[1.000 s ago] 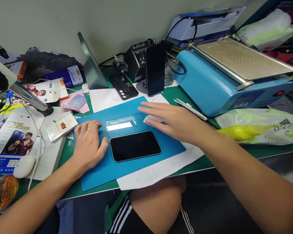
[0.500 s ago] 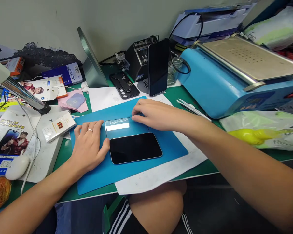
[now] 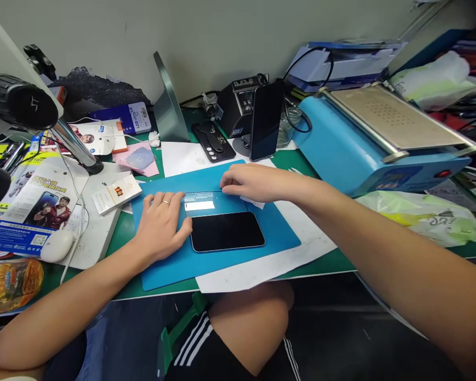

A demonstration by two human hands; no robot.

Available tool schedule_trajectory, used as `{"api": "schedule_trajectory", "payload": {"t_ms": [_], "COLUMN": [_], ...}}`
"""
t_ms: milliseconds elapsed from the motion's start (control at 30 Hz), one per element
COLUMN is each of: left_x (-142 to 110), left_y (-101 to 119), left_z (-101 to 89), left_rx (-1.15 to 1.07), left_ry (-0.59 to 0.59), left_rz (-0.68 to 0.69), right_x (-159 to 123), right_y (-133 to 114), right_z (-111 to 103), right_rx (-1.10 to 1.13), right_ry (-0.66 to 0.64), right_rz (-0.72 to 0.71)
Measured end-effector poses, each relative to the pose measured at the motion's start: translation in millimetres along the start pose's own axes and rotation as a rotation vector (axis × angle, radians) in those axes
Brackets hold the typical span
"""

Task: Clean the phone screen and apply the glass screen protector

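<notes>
On the blue mat (image 3: pixel 170 272) lies a phone (image 3: pixel 228 233) with its black screen up. Just behind it rests a clear screen protector (image 3: pixel 202 203) with a thin dark outline and a bright reflection. My left hand (image 3: pixel 161 225) lies with fingers apart at the left ends of both, its thumb by the phone's corner. Over the right part of the screen protector, my right hand (image 3: pixel 252 182) is curled, fingertips pointing left. A piece of white wipe (image 3: pixel 254 202) sticks out below its palm. The fingertips' contact with the protector is partly hidden.
A blue heating machine (image 3: pixel 341 148) stands at the right, beside a plastic bag (image 3: pixel 432 214). Behind the mat are an upright phone (image 3: pixel 266 121) on a stand and a phone case (image 3: pixel 213 142). A small white box (image 3: pixel 117 194) and a lamp-like stand (image 3: pixel 73 140) are at the left.
My right hand has moved left over the screen protector, and its fingers have gone from stretched out to curled. My left hand stays beside the phone. The camera view has shifted slightly.
</notes>
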State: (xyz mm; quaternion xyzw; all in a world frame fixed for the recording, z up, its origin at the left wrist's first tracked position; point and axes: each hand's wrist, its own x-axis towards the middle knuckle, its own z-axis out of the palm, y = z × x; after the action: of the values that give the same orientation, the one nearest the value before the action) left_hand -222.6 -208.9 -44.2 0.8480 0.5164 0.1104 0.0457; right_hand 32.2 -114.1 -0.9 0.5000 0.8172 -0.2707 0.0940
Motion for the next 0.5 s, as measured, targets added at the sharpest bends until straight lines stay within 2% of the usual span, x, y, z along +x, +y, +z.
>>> {"api": "schedule_trajectory", "payload": {"t_ms": [167,367,500], "left_x": [-1.2,2.1,2.0], "left_y": [-2.1,-8.7,-10.5], "left_z": [3.8,5.6,5.8], "left_rx": [-0.055,-0.127,-0.203], "left_ry": [0.014,-0.012,0.024], "left_rz": [0.065,0.021,0.004], "right_x": [-0.4,-0.4,-12.8], "right_y": [-2.0,0.7,4.6], "right_z": [10.0,-12.5,-18.9], "right_rx": [-0.015,0.106,0.164], "right_ry": [0.011,-0.078,-0.069], "right_rz": [0.066,0.064,0.001]}}
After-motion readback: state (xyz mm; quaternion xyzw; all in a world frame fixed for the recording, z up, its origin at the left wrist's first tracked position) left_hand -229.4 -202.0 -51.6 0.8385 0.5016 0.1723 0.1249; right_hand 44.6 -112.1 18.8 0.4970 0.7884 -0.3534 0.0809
